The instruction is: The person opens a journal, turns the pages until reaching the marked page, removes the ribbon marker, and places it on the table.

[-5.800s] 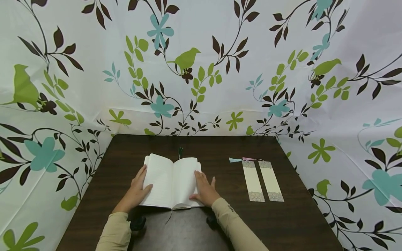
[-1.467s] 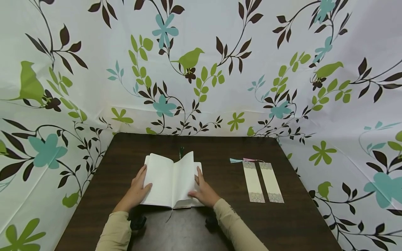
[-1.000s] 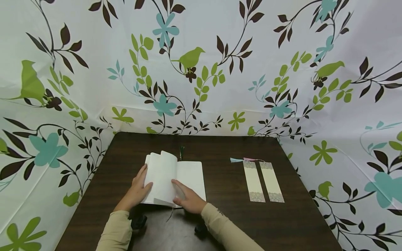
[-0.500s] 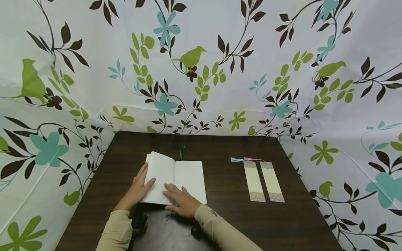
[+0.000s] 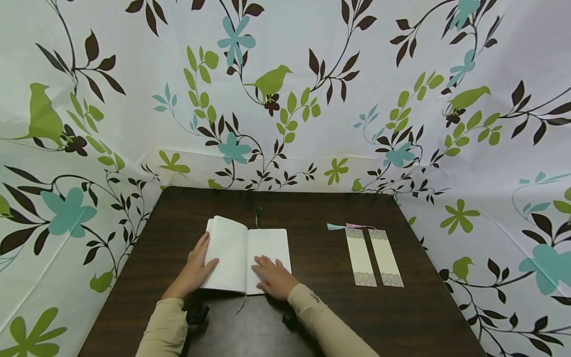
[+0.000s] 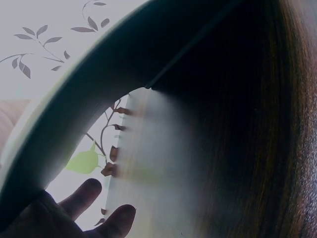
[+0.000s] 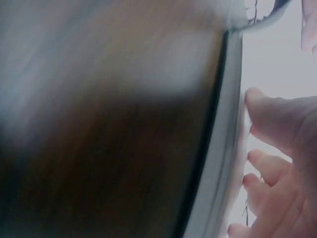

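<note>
An open notebook (image 5: pixel 228 248) with blank white pages lies on the dark wooden table. At its left side, my left hand (image 5: pixel 191 270) grips the lifted left half, thumb on the page. The left wrist view shows fingertips (image 6: pixel 116 223) reaching beneath the dark, curved cover (image 6: pixel 64 114). My right hand (image 5: pixel 275 278) rests on the lower part of the right page (image 5: pixel 269 243), fingers spread. From the side, the right wrist view shows those fingers (image 7: pixel 270 166) touching the paper above the page block (image 7: pixel 223 134). A thin ribbon (image 5: pixel 241 305) hangs from the notebook's near edge.
Two cream bookmarks, one on the left (image 5: pixel 360 258) and one on the right (image 5: pixel 385 258), lie right of the notebook, with blue and pink tassels (image 5: pixel 336 226) at their top. A dark green tassel (image 5: pixel 258 216) sticks out past the notebook's far edge. Patterned cloth surrounds the table (image 5: pixel 428 317).
My right hand has turned a raised leaf from right to left, smoothed it near the spine, then moved back onto the right page. The left hand has stayed on the left edge.
</note>
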A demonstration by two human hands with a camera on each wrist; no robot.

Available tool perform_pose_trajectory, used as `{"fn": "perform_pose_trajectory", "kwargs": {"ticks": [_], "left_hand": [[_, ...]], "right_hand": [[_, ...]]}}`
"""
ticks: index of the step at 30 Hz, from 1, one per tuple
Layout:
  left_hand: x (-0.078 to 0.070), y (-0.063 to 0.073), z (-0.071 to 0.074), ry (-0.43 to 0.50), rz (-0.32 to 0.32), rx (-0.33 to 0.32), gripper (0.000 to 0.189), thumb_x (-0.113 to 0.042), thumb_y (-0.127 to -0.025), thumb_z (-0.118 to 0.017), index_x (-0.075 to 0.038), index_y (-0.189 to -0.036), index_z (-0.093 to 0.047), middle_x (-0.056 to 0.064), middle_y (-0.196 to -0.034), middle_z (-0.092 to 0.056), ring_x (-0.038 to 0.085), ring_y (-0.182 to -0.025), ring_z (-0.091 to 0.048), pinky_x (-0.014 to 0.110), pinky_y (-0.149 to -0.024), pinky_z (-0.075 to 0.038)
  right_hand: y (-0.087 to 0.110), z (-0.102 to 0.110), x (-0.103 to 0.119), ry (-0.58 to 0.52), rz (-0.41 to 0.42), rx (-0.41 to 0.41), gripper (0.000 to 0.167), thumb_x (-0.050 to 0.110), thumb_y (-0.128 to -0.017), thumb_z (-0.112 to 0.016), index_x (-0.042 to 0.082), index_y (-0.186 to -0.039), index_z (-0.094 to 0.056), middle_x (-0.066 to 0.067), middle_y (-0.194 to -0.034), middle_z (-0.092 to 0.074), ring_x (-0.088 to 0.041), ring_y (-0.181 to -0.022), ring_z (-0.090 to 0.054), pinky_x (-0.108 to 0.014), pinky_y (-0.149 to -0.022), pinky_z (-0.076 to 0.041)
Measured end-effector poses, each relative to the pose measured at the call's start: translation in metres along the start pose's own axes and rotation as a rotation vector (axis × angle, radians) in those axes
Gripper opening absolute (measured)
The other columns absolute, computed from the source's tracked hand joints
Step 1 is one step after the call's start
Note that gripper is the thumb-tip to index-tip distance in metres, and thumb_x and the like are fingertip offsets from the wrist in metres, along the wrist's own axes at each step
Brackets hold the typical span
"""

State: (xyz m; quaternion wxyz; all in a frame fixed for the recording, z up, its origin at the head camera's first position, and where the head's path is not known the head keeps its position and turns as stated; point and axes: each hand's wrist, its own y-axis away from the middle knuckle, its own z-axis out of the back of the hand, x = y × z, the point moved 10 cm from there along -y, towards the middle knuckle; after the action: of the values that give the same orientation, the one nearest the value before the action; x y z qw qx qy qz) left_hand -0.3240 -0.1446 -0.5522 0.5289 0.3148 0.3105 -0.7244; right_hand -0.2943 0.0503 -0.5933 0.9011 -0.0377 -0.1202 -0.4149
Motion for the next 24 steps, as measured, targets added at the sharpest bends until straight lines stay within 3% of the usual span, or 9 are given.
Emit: {"fn": "perform_pose_trajectory", "kwargs": {"ticks": [9,17,24], "left_hand": [[0.001,0.001,-0.001,-0.008,0.019,0.01,0.072,-0.01,-0.102,-0.058,0.007,-0.158,-0.016,0.026,-0.166,-0.005,0.058,-0.142,-0.015,0.076,-0.107,-0.02],[0.005,0.003,0.0,-0.011,0.019,0.003,0.072,-0.011,-0.102,-0.058,0.008,-0.158,-0.017,0.027,-0.165,-0.005,0.058,-0.141,-0.015,0.076,-0.106,-0.022],[0.002,0.001,-0.004,-0.014,-0.007,-0.006,0.072,-0.008,-0.101,-0.058,0.009,-0.157,-0.017,0.027,-0.166,-0.006,0.058,-0.142,-0.014,0.075,-0.108,-0.019]], "right_hand": [[0.015,-0.001,-0.029,0.005,-0.036,0.003,0.059,0.039,-0.101,-0.061,0.016,-0.153,-0.046,-0.004,-0.163,-0.035,-0.026,-0.151,-0.029,-0.06,-0.115,-0.03],[0.025,0.001,-0.053,-0.007,-0.122,0.023,0.066,0.045,-0.098,-0.062,0.017,-0.155,-0.044,-0.002,-0.165,-0.032,-0.024,-0.152,-0.026,-0.067,-0.114,-0.024],[0.041,0.008,-0.075,-0.085,-0.192,0.038,0.081,0.042,-0.09,-0.073,0.012,-0.157,-0.039,-0.005,-0.166,-0.03,-0.028,-0.152,-0.027,-0.071,-0.114,-0.018]]}}
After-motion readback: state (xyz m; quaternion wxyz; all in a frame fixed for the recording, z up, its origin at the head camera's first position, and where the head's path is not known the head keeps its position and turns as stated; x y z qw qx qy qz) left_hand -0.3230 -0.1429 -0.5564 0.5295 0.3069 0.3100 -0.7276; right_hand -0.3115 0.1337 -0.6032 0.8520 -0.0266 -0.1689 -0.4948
